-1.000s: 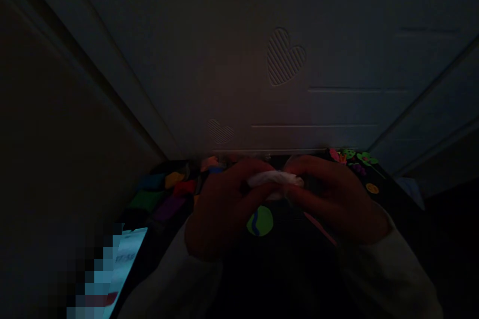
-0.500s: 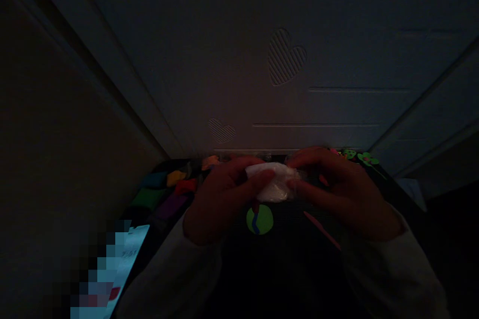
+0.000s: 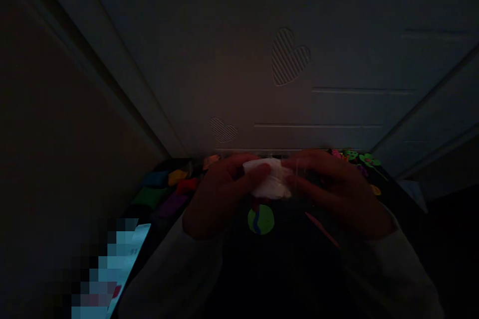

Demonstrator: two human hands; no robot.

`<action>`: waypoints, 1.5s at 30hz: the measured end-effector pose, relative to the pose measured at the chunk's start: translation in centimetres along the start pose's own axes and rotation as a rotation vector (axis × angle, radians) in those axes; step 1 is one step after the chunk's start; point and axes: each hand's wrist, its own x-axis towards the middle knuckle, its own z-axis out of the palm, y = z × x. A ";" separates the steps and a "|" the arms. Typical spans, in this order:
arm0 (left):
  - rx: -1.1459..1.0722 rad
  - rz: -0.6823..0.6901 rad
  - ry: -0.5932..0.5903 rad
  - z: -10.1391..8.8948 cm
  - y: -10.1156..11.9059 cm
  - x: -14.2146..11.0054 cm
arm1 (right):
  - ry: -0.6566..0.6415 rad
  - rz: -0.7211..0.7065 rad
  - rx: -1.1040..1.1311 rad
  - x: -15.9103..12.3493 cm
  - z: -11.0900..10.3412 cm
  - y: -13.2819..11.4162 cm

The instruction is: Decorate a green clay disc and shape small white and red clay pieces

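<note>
Left hand (image 3: 219, 192) and right hand (image 3: 342, 192) hold a clear packet (image 3: 275, 187), white inside.

White packet (image 3: 277, 185): crinkled, plastic-looking film
Green disc (image 3: 266, 220): smooth, matt
Pink tool (image 3: 322, 230): smooth, plastic-looking
Panel (image 3: 239, 70) beyond green disc: matt, ribbed hearts (image 3: 287, 62)

Counting round the clock: one left hand (image 3: 220, 194) at seven, one right hand (image 3: 337, 189) near four, that's two, and one white packet (image 3: 271, 184) between them! Five o'clock, one green disc (image 3: 266, 222) with one blue strip (image 3: 256, 222); past four, one pink stick (image 3: 322, 229). Out at eight, at least six coloured pieces (image 3: 148, 197)! Half past seven, one lit screen (image 3: 129, 261). Three o'clock, one green flower (image 3: 368, 161) among bits too dim to count. And two striped hearts (image 3: 286, 62), one and ten o'clock!
</note>
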 end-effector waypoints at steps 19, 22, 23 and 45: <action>-0.145 0.022 -0.038 0.2 -0.6 0.9 | 0.005 -0.197 -0.221 0.1 1.1 0.6; -0.104 -0.033 -0.022 0.1 -0.3 0.8 | 0.042 -0.212 -0.260 0.1 1.4 0.8; -0.091 -0.053 -0.035 0.0 -0.2 0.8 | 0.046 -0.212 -0.264 0.1 1.5 0.8; 0.146 -0.134 -0.109 -0.9 -0.4 1.0 | -0.085 -0.164 -0.210 0.0 1.1 0.6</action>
